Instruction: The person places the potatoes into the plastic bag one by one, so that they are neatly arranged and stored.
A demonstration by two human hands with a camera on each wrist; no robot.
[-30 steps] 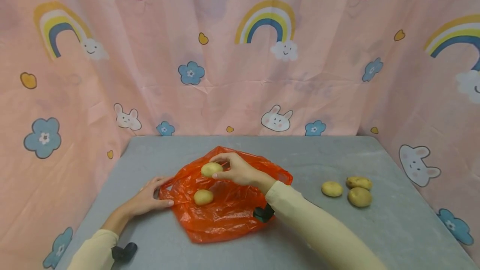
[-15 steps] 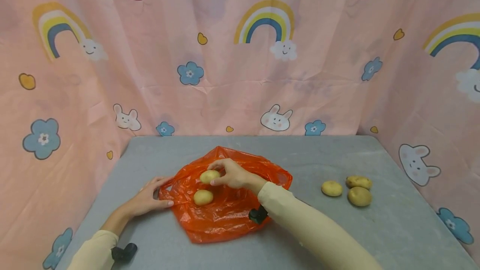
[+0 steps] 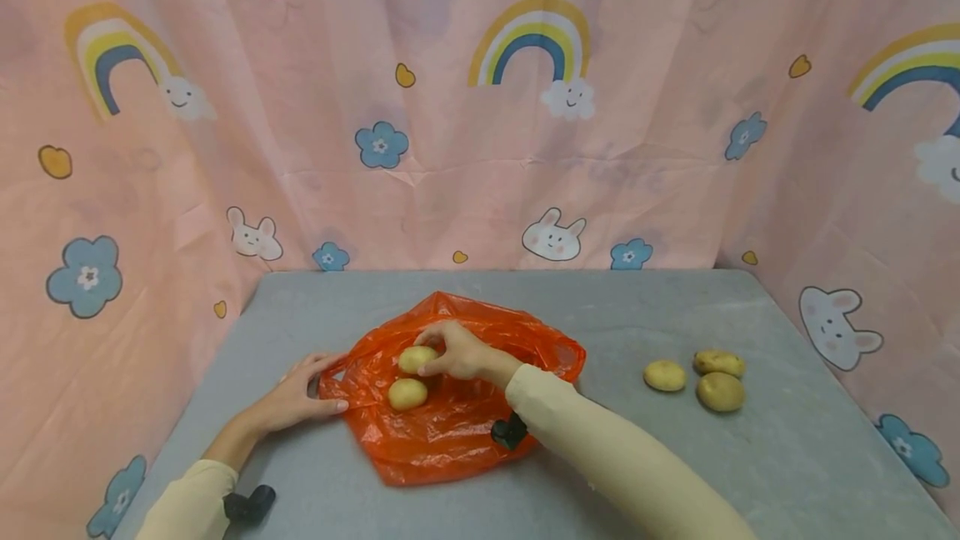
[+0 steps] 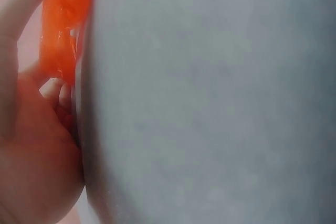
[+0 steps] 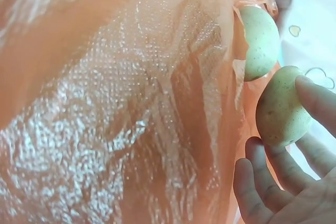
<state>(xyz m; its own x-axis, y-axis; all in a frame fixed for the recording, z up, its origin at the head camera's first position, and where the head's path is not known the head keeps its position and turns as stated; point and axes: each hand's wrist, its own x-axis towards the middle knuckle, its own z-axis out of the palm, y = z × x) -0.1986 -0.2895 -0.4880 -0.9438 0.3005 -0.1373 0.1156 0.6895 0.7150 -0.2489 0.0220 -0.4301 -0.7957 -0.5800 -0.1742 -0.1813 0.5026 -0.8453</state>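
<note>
An orange-red plastic bag [image 3: 450, 448] lies spread flat on the grey table. My right hand [image 3: 459, 350] pinches a potato [image 3: 417, 359] between thumb and fingers, low over the bag. Just in front of it a second potato [image 3: 407, 394] rests on the bag. In the right wrist view the gripped potato [image 5: 283, 108] sits at my fingertips, near the other potato [image 5: 261, 43]. My left hand [image 3: 296, 397] rests at the bag's left edge, thumb and fingers spread apart and touching the plastic. The left wrist view shows the left palm [image 4: 39, 156] beside the orange plastic [image 4: 63, 30].
Toward the table's right side lie three more potatoes: one alone [image 3: 664, 376], and two close together, a rear one [image 3: 718, 362] and a front one [image 3: 721, 392]. A pink patterned curtain [image 3: 480, 190] hangs behind the table [image 3: 615, 307] and along both sides.
My right hand has brought its potato slightly toward me and to the left, down closer to the potato on the bag. The left hand has stayed at the bag's edge.
</note>
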